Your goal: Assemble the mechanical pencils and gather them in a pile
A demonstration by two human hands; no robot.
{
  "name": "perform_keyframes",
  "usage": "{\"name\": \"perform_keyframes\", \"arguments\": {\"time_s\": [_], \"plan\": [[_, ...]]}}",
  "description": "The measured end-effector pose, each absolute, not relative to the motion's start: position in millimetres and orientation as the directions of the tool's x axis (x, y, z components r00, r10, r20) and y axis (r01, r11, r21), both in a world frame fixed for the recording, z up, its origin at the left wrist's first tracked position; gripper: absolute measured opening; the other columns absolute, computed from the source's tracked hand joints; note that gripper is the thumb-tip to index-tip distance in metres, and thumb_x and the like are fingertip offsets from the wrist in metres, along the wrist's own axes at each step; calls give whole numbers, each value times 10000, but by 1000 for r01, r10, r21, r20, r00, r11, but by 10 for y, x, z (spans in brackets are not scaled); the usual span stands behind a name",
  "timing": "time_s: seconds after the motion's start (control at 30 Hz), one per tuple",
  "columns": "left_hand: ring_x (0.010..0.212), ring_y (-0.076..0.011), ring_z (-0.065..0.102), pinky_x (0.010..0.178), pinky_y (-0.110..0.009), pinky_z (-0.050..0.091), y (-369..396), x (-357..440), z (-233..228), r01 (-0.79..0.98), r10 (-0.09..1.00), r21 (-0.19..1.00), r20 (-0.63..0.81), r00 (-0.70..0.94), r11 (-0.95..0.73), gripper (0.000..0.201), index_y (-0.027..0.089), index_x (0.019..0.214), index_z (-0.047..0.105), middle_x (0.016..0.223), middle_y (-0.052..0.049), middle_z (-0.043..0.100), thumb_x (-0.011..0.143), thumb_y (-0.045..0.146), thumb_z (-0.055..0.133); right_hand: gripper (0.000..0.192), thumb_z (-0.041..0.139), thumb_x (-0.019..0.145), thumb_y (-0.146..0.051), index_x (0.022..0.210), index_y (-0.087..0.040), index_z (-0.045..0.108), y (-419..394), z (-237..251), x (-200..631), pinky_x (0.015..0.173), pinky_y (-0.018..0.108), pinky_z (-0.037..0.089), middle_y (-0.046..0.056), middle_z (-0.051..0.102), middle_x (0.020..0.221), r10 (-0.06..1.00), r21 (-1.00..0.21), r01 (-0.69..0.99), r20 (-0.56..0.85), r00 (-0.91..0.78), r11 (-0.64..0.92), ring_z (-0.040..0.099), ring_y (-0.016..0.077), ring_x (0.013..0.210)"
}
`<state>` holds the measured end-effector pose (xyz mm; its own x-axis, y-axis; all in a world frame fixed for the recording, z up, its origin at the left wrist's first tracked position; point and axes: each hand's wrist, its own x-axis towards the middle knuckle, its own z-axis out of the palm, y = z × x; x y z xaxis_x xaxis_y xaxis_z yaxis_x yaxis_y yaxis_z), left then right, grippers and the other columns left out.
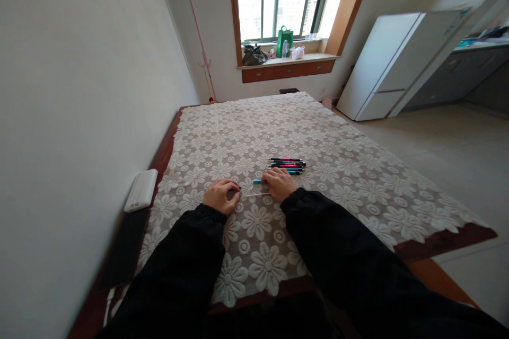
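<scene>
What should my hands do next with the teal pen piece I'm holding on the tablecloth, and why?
Probably bring the two hands together. The right hand grips a teal pen barrel, a thin refill lies on the tablecloth between the hands, and the left hand pinches a small dark part. The other pens lie in a row just beyond.

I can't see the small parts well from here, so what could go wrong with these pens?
1. The thin refill lies loose on the lace cloth between the left hand and the right hand; it might roll or snag in the holes.
2. The right hand covers part of the teal pen, close to the pile of pens; a nudge could scatter them.
</scene>
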<state>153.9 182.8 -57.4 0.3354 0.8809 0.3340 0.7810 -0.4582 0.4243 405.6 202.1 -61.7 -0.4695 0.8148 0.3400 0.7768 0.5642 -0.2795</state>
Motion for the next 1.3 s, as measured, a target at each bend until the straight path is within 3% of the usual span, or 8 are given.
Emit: {"name": "perform_keyframes", "arguments": {"time_s": [0.13,0.33,0.47,0.77,0.9,1.03,1.17,1.3], "plan": [[1056,-235,649,960,-404,513,1818,1549,-565,747,854,430,373,364,-507,104,246,874,709,1067,-29,729,794,275,650,249,564,794,-50,963,-211,653,1999,-578,4043,892,375,382,48,707,977,804,-257,773,332,-494,580,570,231,961],[1067,-230,647,971,-405,513,1806,1566,-546,718,830,433,399,389,-545,120,249,901,698,1076,-35,723,792,244,647,414,581,892,-139,1278,-282,625,2002,-628,4035,1007,402,371,54,636,1275,680,-248,641,390,-621,727,534,227,1155],[1072,-228,642,974,-403,511,1812,1558,-557,714,823,428,408,394,-554,131,252,916,696,1081,-33,722,797,240,642,302,612,913,-174,1154,-331,702,2021,-687,4026,1087,451,315,22,625,1322,622,-227,587,420,-661,777,519,228,1220],[1055,-218,643,978,-397,510,1817,1556,-572,685,809,442,417,415,-579,164,252,905,699,1064,-26,726,777,173,635,206,595,892,-131,975,-279,711,2028,-678,4030,1138,475,267,3,701,1218,594,-250,544,445,-670,801,561,198,1202],[1046,-217,646,970,-399,513,1818,1560,-569,685,808,441,417,415,-580,150,252,900,701,1065,-27,728,789,180,631,282,553,869,-70,971,-284,705,2029,-670,4032,1157,458,234,-17,734,1121,552,-247,495,443,-706,833,595,172,1149],[1046,-214,648,957,-390,519,1816,1562,-558,679,802,441,432,413,-587,148,254,901,699,1063,-25,728,797,180,622,274,522,898,-94,1020,-266,697,2033,-695,4025,1145,432,265,5,739,1055,576,-260,516,428,-697,817,613,169,1094],[1035,-212,651,950,-387,519,1810,1565,-548,678,799,441,445,404,-588,136,249,904,700,1050,-26,731,815,196,612,254,524,934,-155,1093,-260,693,2039,-703,4024,1130,433,286,31,727,1068,585,-256,528,422,-693,810,610,181,1072],[1023,-211,653,945,-381,524,1812,1565,-552,675,798,444,449,402,-590,135,250,897,703,1040,-26,730,808,192,619,217,573,935,-180,1046,-291,724,2046,-699,4031,1098,433,295,12,719,1094,601,-237,556,412,-685,796,596,195,1066]]}}
